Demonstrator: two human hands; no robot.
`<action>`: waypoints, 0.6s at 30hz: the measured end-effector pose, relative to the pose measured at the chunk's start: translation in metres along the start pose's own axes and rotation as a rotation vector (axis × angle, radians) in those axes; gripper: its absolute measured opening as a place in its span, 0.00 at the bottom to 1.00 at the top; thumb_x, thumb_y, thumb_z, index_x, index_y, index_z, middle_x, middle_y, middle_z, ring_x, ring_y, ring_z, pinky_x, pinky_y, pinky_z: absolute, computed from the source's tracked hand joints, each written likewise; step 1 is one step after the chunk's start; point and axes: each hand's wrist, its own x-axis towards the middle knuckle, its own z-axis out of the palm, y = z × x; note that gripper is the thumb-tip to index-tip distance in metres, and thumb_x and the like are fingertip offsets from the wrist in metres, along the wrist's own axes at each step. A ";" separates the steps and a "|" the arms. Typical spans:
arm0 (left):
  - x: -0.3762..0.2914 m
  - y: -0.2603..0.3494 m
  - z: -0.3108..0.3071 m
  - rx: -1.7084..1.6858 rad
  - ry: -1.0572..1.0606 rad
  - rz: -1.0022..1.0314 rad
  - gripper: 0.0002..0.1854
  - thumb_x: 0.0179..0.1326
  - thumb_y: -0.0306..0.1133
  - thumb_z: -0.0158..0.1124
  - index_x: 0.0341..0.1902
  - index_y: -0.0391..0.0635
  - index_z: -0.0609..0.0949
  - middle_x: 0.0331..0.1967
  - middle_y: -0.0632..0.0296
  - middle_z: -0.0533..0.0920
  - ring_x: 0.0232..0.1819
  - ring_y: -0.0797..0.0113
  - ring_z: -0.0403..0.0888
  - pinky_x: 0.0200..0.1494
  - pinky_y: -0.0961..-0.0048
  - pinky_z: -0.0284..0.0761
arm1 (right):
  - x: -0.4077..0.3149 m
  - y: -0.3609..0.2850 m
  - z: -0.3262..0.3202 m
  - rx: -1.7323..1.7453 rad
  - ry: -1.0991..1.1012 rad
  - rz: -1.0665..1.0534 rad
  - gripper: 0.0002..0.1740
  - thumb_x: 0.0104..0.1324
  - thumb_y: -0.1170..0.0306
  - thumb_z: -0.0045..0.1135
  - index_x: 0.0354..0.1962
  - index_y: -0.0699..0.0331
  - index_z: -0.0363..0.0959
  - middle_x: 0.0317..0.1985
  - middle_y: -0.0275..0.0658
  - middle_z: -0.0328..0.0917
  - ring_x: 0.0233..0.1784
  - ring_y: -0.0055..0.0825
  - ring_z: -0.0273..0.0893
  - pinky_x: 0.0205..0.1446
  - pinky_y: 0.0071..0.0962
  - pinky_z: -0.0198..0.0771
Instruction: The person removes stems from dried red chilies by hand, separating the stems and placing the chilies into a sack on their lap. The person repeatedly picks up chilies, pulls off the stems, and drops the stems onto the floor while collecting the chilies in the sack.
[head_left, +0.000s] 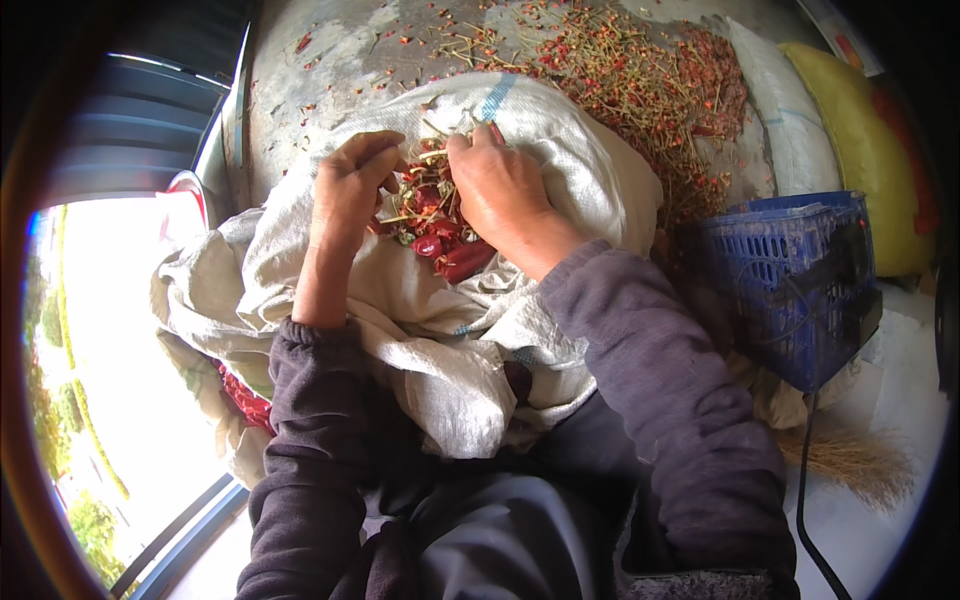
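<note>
A white woven sack (600, 165) lies across my lap and the floor, with dried red chili peppers (466, 261) and their pale stems in a fold of it. Above the left side of this pile is my left hand (352, 184), its fingers curled; whether anything is between them is hidden. My right hand (499, 191) bends over the pile's right side. A red chili pepper (496, 133) shows at its fingertips, and a pale stem (433, 154) lies beside them.
Loose chili stems and red bits (615, 67) cover the concrete floor (337, 67) beyond the sack. At right stand a blue plastic crate (780, 247), a yellow sack (877, 172) and a white sack (787, 112). A straw broom (855, 461) and a black cable (804, 480) lie nearer.
</note>
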 end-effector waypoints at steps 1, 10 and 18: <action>0.000 0.001 0.002 0.011 -0.006 0.024 0.18 0.67 0.30 0.63 0.58 0.37 0.81 0.34 0.68 0.83 0.29 0.84 0.73 0.27 0.85 0.62 | 0.001 0.001 0.000 0.025 0.014 0.020 0.10 0.57 0.77 0.63 0.37 0.68 0.76 0.33 0.51 0.79 0.38 0.45 0.85 0.39 0.37 0.81; -0.006 0.013 0.008 0.053 -0.021 -0.137 0.19 0.65 0.35 0.69 0.56 0.38 0.83 0.33 0.64 0.84 0.30 0.79 0.77 0.31 0.80 0.71 | 0.018 0.001 -0.007 0.867 0.039 0.275 0.13 0.54 0.76 0.68 0.38 0.66 0.76 0.34 0.45 0.85 0.38 0.39 0.86 0.44 0.35 0.79; -0.001 0.005 0.011 0.052 -0.082 0.050 0.19 0.63 0.30 0.69 0.56 0.35 0.81 0.39 0.55 0.88 0.39 0.69 0.87 0.43 0.71 0.81 | 0.018 -0.001 -0.021 0.828 -0.107 0.192 0.16 0.61 0.62 0.66 0.41 0.64 0.80 0.35 0.47 0.86 0.42 0.40 0.85 0.47 0.37 0.77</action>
